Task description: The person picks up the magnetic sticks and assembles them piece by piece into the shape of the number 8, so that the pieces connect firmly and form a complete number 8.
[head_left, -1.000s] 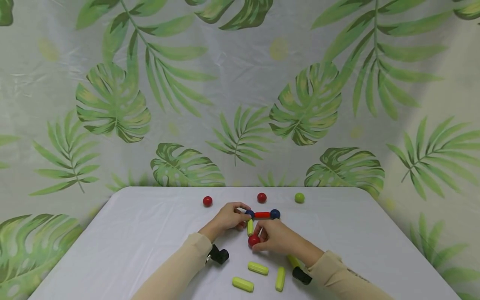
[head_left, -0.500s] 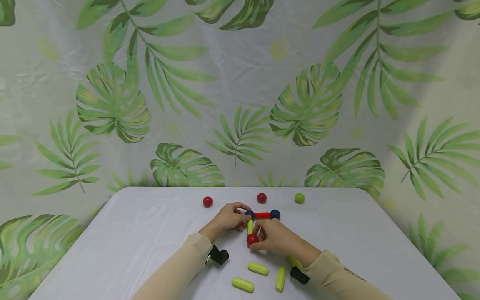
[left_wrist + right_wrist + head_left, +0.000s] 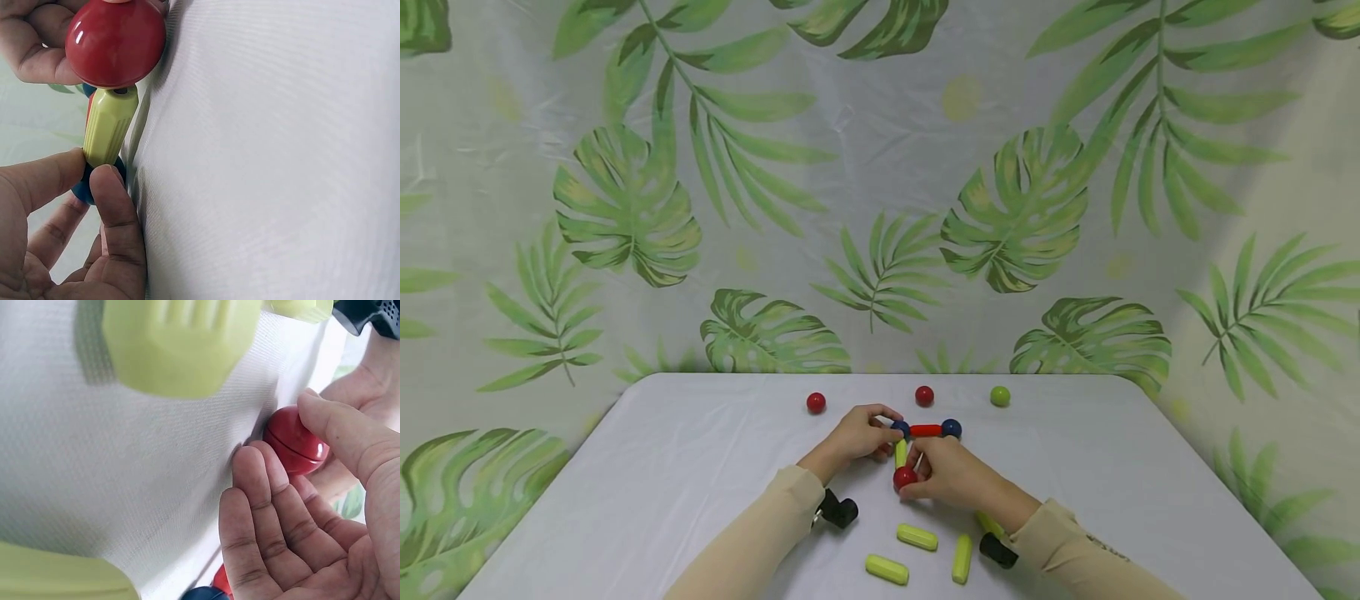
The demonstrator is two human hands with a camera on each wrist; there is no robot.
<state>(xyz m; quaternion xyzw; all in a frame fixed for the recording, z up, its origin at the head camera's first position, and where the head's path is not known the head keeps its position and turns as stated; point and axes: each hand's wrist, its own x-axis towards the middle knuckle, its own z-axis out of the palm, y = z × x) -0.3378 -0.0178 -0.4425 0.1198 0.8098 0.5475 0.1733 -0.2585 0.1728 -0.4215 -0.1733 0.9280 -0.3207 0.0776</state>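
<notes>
My left hand (image 3: pixel 859 433) pinches a dark blue ball (image 3: pixel 900 428) between thumb and fingers. From that ball a yellow-green rod (image 3: pixel 111 128) runs toward me, and a red rod (image 3: pixel 926 431) leads right to a second blue ball (image 3: pixel 951 428). In my right hand (image 3: pixel 958 471) a glossy red ball (image 3: pixel 905 478) is held at the rod's near end. The left wrist view has this red ball (image 3: pixel 115 44) against the rod's tip. Seen from the right wrist, thumb and fingers grip the ball (image 3: pixel 294 440), the other fingers lying alongside.
Two red balls, one left (image 3: pixel 816 403) and one in the middle (image 3: pixel 924 396), lie toward the back beside a green ball (image 3: pixel 1000 396). Several loose yellow-green rods (image 3: pixel 917 537) lie nearer me, one partly under my right wrist. A leaf-patterned cloth (image 3: pixel 880 167) hangs behind the white table (image 3: pixel 700 500).
My right hand has shifted slightly left and away from me, bringing the red ball against the yellow-green rod's near end. The left hand keeps its hold on the blue ball.
</notes>
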